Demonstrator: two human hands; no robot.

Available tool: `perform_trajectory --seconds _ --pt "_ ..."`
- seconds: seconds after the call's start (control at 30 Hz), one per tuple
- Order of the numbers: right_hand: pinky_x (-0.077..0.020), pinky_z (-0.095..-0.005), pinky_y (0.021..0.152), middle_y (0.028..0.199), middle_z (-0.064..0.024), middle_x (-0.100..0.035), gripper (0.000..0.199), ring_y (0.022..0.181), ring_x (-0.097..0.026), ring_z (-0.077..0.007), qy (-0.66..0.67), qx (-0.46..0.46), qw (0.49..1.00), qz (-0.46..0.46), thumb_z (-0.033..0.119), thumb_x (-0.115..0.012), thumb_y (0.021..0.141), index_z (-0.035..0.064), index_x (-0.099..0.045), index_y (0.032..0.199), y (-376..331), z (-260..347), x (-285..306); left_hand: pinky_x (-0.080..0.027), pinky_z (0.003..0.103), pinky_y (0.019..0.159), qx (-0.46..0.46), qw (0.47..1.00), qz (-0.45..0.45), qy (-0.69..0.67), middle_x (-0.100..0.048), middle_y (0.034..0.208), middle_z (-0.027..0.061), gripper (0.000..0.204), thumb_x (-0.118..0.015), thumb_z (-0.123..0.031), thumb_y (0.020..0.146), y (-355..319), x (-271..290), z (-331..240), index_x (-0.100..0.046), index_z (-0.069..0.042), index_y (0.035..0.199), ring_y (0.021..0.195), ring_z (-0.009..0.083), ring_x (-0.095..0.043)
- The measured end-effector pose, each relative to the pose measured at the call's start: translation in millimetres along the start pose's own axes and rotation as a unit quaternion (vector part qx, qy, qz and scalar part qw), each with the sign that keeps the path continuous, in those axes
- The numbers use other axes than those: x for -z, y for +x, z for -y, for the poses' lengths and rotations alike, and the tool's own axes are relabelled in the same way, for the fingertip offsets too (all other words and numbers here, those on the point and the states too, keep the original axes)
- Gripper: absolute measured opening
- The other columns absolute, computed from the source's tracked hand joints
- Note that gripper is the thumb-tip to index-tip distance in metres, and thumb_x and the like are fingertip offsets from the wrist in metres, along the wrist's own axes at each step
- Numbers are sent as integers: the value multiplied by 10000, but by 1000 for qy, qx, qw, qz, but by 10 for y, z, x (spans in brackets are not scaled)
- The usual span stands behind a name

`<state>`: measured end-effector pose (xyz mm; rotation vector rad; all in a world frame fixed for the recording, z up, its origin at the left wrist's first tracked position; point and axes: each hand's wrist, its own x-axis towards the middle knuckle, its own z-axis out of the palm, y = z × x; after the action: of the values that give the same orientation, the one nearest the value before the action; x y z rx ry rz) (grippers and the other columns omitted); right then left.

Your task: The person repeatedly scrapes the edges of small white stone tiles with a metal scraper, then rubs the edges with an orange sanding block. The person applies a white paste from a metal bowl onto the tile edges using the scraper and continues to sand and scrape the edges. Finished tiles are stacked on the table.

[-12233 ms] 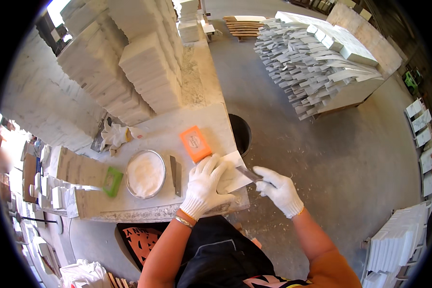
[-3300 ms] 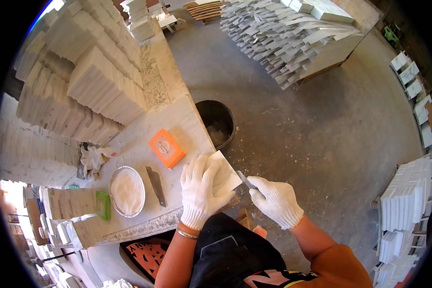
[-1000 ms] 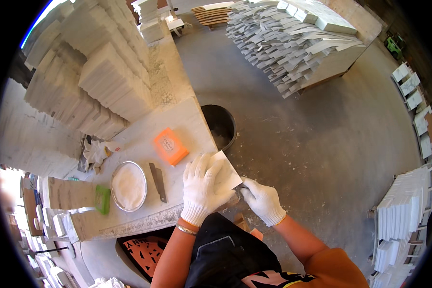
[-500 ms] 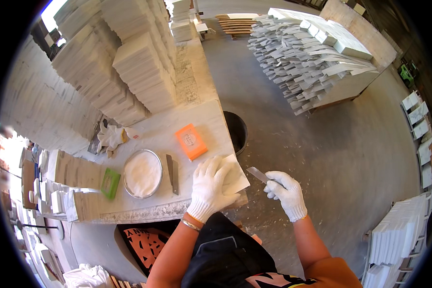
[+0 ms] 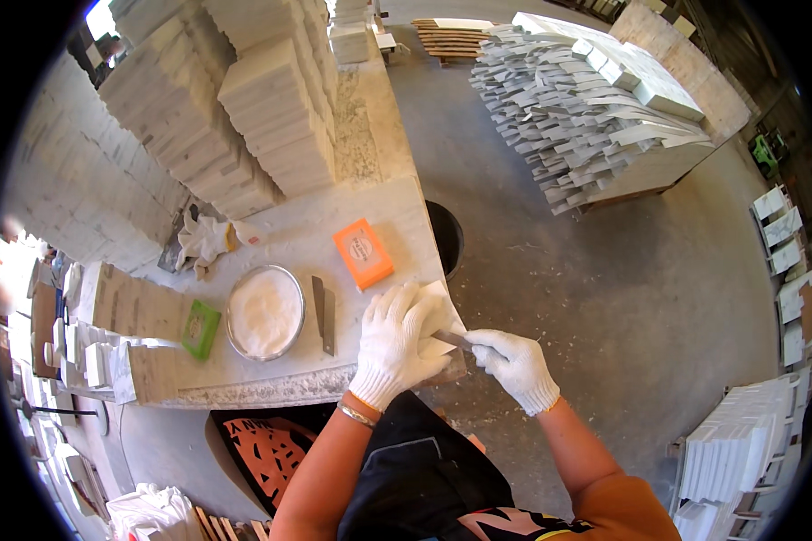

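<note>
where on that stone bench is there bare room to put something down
Bare patches: behind the orange box, toward the stone stacks; and between the metal bowl and the crumpled gloves. Crowded: the front right corner, where the left hand presses a white tile and the right hand works a blade.

— What's the bench (image 5: 383, 212) like?

— A pale stone slab, rough along its near edge.

— And on it?

— A round metal bowl of white powder (image 5: 265, 312), with a dark flat blade (image 5: 323, 314) just beside it, an orange block (image 5: 363, 253), a green pad (image 5: 201, 329), crumpled gloves (image 5: 203, 241), a white tile (image 5: 440, 317) at the near corner, and stacked pale tiles (image 5: 271, 117) at the back.
</note>
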<state>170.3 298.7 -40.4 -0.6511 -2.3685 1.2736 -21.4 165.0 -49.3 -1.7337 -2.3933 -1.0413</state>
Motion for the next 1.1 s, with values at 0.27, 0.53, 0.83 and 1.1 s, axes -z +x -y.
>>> perform_trajectory --seconds 0.27,0.53,0.83,1.1 --pt "-547 -259 706 881 -25 -709 247 746 -639 -88 18 -22 998 55 56 -639 979 38 -723 1211 -44 91 -128 -375 551 1119 -2 1000 4 -10 -537 1410 184 772 -874 -316 556 24 20 -3 -627 -123 1262 1330 395 -493" --pt "-538 -270 696 947 -94 -735 428 785 -680 -135 263 -217 940 2 149 -633 979 16 -611 1384 -49 354 75 -361 561 1134 54 996 -7 68 -522 1461 178 787 -901 -348 608 -215 357 10 -619 -109 1303 1365 404 -472" --pt "-588 -315 839 1137 -104 -731 472 932 -709 -139 213 -108 962 130 49 -597 999 45 -546 1468 -85 1010 -489 -519 299 870 339 803 55 -486 -732 1003 79 402 -729 -306 950 -654 907 -379 -699 33 1164 947 138 -660" --pt "-587 -273 710 956 -82 -713 453 805 -677 -116 149 -99 963 200 50 -615 979 7 -575 1428 106 1340 -764 -436 225 747 376 657 -159 -634 -700 930 5 223 -715 -220 988 -1251 960 232 -717 3 991 819 53 -543"
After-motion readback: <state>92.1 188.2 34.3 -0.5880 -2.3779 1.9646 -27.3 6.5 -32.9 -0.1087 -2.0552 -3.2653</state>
